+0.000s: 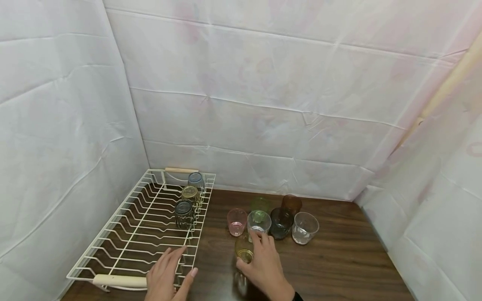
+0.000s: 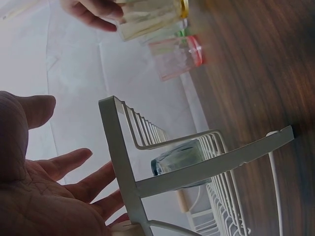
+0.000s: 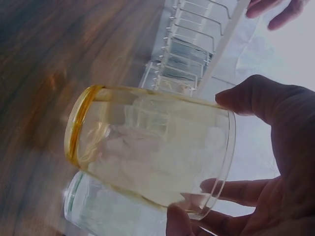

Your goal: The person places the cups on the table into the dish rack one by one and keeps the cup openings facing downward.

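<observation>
My right hand [image 1: 266, 265] grips a yellow-tinted glass [image 1: 244, 252] by its rim, thumb on the near side and fingertips on the far side. In the right wrist view this drinking glass [image 3: 152, 142] is mouth towards the palm, its thick amber base over the wood. Just beyond it stand a clear glass [image 1: 259, 221] and a pink glass [image 1: 237, 221]. Over the front right corner of the white dish rack [image 1: 129, 240] is my left hand [image 1: 165, 276], fingers spread and relaxed, holding nothing.
Upside down along the rack's right side sit a blue glass [image 1: 196, 180], a yellowish glass [image 1: 190, 194] and a dark glass [image 1: 184, 215]. Upright on the brown table [image 1: 339, 267] are a green glass [image 1: 260, 203], dark grey glass [image 1: 280, 223], brown glass [image 1: 291, 204] and another clear glass [image 1: 305, 228].
</observation>
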Motion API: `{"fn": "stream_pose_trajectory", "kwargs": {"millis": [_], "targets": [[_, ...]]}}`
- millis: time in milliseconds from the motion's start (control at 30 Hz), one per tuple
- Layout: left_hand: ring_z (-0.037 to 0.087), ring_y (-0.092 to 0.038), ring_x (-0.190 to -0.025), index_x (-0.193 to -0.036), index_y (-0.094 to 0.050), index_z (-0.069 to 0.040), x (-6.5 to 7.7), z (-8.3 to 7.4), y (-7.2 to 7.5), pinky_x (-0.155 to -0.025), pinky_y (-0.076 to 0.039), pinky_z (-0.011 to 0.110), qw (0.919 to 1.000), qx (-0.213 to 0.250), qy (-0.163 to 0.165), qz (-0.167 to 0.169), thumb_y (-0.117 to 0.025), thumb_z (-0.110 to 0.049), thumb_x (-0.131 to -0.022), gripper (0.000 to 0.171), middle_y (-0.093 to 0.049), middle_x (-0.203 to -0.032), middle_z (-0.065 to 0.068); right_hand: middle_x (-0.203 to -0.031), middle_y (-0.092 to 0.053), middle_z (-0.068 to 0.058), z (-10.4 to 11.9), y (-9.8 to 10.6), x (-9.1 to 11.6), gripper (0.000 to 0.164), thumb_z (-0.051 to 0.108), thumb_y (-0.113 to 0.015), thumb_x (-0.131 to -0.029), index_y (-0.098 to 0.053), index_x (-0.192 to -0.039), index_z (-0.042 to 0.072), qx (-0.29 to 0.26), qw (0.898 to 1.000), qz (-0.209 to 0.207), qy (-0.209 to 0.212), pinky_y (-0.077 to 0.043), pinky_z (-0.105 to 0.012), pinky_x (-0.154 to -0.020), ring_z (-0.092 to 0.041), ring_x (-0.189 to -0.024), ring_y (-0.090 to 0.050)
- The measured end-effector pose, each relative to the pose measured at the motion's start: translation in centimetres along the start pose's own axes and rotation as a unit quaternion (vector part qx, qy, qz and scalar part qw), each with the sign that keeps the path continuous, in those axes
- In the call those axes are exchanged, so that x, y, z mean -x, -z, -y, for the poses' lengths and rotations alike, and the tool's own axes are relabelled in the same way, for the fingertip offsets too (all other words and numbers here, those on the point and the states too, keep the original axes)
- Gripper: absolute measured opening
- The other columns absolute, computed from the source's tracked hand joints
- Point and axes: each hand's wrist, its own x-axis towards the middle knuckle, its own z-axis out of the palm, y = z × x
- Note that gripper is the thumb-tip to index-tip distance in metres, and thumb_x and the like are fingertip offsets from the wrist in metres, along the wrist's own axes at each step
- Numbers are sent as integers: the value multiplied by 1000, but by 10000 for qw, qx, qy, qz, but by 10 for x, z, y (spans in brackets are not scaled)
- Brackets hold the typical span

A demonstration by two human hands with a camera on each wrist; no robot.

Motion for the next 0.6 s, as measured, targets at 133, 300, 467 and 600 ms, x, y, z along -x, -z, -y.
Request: {"fn": "stream_pose_trajectory", "kwargs": {"millis": [133, 300, 467, 600], "targets": [[44, -59, -129, -135, -66, -14, 0, 1, 0, -91, -40, 67, 10000, 32, -25, -39, -87, -30, -81, 60, -73, -128, 15, -127, -60, -10, 1, 5, 0, 81, 40, -90, -69, -67, -140, 10, -168, 9997, -173, -7, -59, -43, -86, -24, -112, -57], [45, -59, -127, -135, -66, -13, -1, 2, 2, -92, -41, 70, 9997, 114, -103, -181, -87, -26, -79, 60, -74, -125, 17, -122, -57, -7, 2, 13, -1, 81, 38, -92, -69, -67, -140, 10, -819, 9963, -39, -242, -57, -42, -88, -23, -111, -58], [44, -60, -127, -134, -67, -13, 0, 5, 1, -93, -41, 68, 9995, 179, -118, -242, -87, -25, -78, 61, -75, -126, 16, -124, -57, -7, -2, 19, -3, 74, 33, -93, -72, -67, -139, 15, -1920, 9779, 102, -824, -56, -37, -86, -25, -110, -61], [43, -59, -127, -134, -67, -13, 0, 6, 1, -93, -40, 67, 9996, 175, -56, -231, -87, -25, -78, 61, -76, -127, 14, -122, -60, -11, -8, 19, -2, 68, 26, -92, -78, -66, -139, 12, -2989, 9468, -45, -1190, -56, -25, -79, -22, -108, -60]]}}
